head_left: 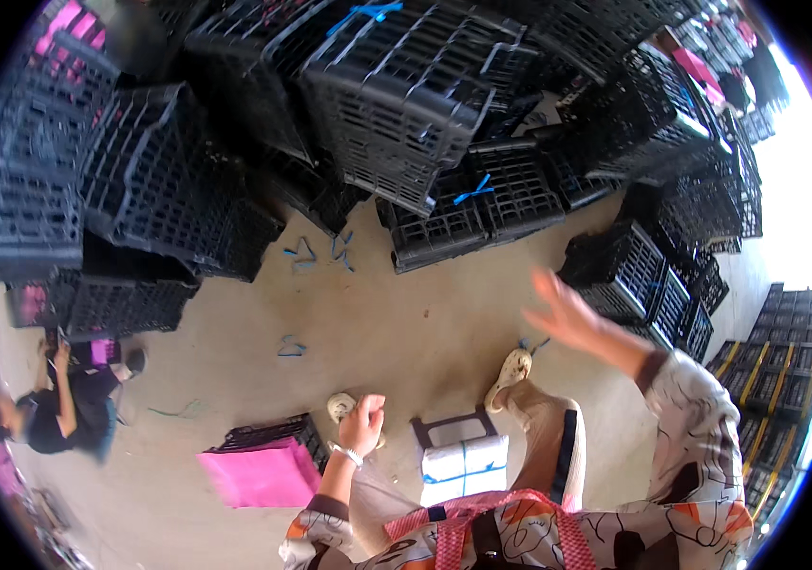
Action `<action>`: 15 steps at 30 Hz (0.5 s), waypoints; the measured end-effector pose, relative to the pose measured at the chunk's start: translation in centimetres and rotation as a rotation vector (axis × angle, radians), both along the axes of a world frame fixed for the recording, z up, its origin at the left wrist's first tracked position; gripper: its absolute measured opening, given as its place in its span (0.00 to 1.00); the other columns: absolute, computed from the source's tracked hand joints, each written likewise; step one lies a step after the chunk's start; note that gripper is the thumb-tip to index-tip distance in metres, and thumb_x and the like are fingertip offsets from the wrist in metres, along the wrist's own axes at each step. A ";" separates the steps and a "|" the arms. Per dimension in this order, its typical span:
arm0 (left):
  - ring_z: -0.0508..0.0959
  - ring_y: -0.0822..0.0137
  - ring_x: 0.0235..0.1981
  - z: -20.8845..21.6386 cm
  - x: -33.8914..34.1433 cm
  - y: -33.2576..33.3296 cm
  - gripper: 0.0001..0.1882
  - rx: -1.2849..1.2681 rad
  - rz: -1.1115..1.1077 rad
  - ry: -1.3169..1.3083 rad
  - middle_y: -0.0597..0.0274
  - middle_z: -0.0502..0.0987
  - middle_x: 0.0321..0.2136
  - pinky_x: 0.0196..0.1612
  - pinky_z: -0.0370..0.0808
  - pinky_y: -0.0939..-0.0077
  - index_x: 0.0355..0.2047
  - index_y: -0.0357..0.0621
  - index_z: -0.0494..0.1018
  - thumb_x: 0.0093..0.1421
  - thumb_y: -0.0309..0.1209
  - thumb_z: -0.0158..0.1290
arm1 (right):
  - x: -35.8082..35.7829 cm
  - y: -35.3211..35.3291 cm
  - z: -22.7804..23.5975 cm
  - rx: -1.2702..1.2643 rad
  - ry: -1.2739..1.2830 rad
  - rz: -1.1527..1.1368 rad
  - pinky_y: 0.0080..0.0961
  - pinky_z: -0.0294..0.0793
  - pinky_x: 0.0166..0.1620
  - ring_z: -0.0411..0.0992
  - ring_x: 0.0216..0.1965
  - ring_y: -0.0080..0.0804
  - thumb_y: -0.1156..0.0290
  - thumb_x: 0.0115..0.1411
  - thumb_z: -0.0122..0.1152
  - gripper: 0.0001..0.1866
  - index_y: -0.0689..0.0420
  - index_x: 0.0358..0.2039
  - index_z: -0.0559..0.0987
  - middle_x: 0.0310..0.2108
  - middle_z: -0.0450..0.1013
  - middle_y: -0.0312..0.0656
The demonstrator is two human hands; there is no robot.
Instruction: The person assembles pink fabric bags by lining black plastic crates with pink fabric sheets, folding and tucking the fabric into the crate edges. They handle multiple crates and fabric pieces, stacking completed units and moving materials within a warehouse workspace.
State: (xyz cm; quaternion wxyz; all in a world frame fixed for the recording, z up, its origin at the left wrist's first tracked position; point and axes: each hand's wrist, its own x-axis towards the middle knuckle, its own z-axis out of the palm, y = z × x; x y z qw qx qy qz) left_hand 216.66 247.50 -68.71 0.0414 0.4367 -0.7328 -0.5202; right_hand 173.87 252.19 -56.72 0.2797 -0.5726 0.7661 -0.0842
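Note:
My right hand is stretched out over the floor at right, fingers apart and slightly blurred, holding nothing. It is nearest to the black plastic crates beyond it and appears apart from them. My left hand, with a pale band at the wrist, hangs above one of my shoes with its fingers curled in. Nothing shows in that hand. To its left sits a black crate with a bright pink sheet over its near part. Between my legs is a stool bearing a white bundle tied with blue strap.
Tall stacks of black crates curve around the far side, some tied with blue strips. Loose blue strap pieces lie on the floor. At left, another person sits low beside crates. More crates with yellow bands stand at right.

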 end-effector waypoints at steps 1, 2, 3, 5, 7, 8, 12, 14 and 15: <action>0.80 0.59 0.36 -2.9 -1.3 -0.2 0.08 -0.090 0.037 0.093 0.56 0.79 0.35 0.39 0.77 0.66 0.40 0.42 0.69 0.58 0.26 0.49 | 0.0 -6.4 -0.9 -0.279 -0.113 0.011 0.37 0.60 0.60 0.56 0.62 0.49 0.64 0.52 0.66 0.48 0.65 0.64 0.46 0.63 0.49 0.58; 0.80 0.58 0.36 -6.3 -2.1 0.4 0.09 -0.064 0.076 0.130 0.55 0.79 0.35 0.39 0.77 0.66 0.40 0.42 0.69 0.59 0.26 0.49 | 1.3 -12.7 -1.0 -0.400 -0.167 -0.034 0.37 0.59 0.60 0.53 0.63 0.49 0.66 0.52 0.67 0.50 0.64 0.64 0.42 0.63 0.48 0.57; 0.80 0.57 0.37 -9.9 -3.2 1.0 0.09 -0.036 0.100 0.178 0.55 0.79 0.35 0.39 0.77 0.65 0.40 0.42 0.68 0.59 0.26 0.48 | 2.1 -17.2 -2.4 -0.555 -0.280 -0.157 0.35 0.56 0.61 0.54 0.62 0.46 0.66 0.50 0.68 0.52 0.62 0.65 0.40 0.62 0.50 0.56; 0.80 0.57 0.37 -14.2 -4.6 1.4 0.09 -0.021 0.096 0.166 0.55 0.79 0.35 0.40 0.77 0.66 0.41 0.42 0.69 0.59 0.26 0.48 | 1.6 -25.6 -4.4 -0.729 -0.202 -0.157 0.34 0.56 0.60 0.57 0.59 0.42 0.65 0.49 0.69 0.52 0.62 0.65 0.43 0.61 0.53 0.53; 0.79 0.58 0.39 -17.0 -4.7 2.1 0.10 -0.026 0.046 0.044 0.55 0.79 0.36 0.41 0.77 0.67 0.42 0.42 0.69 0.59 0.27 0.48 | 2.5 -29.1 -7.2 -0.967 -0.297 -0.375 0.35 0.55 0.61 0.55 0.60 0.48 0.58 0.46 0.71 0.53 0.66 0.62 0.48 0.60 0.51 0.57; 0.79 0.57 0.38 -18.3 -4.2 2.6 0.12 -0.094 0.035 0.022 0.53 0.79 0.36 0.40 0.76 0.65 0.44 0.44 0.69 0.59 0.26 0.48 | 3.2 -30.0 -8.1 -1.076 -0.290 -0.444 0.35 0.55 0.61 0.54 0.60 0.51 0.56 0.45 0.71 0.53 0.67 0.61 0.49 0.59 0.50 0.58; 0.79 0.54 0.36 -13.6 -6.2 -0.7 0.12 -0.338 -0.185 0.041 0.52 0.78 0.35 0.37 0.76 0.64 0.44 0.45 0.69 0.59 0.26 0.47 | 1.3 -28.9 -7.3 -1.019 -0.061 -0.309 0.40 0.59 0.58 0.57 0.56 0.57 0.57 0.52 0.65 0.44 0.68 0.60 0.53 0.56 0.54 0.64; 0.78 0.52 0.34 -11.9 -6.3 -1.2 0.11 -0.315 0.097 0.330 0.51 0.78 0.35 0.36 0.76 0.63 0.43 0.45 0.69 0.59 0.27 0.47 | 1.4 -28.1 -6.3 -0.964 0.173 -0.184 0.43 0.62 0.56 0.60 0.52 0.61 0.55 0.56 0.60 0.37 0.69 0.56 0.59 0.54 0.56 0.67; 0.78 0.52 0.35 -11.2 -5.9 -1.2 0.11 -0.380 0.124 0.271 0.51 0.78 0.35 0.36 0.76 0.63 0.43 0.45 0.70 0.60 0.26 0.47 | 0.8 -27.5 -5.9 -1.000 0.196 -0.185 0.43 0.64 0.54 0.62 0.50 0.63 0.55 0.56 0.59 0.34 0.69 0.54 0.63 0.53 0.56 0.67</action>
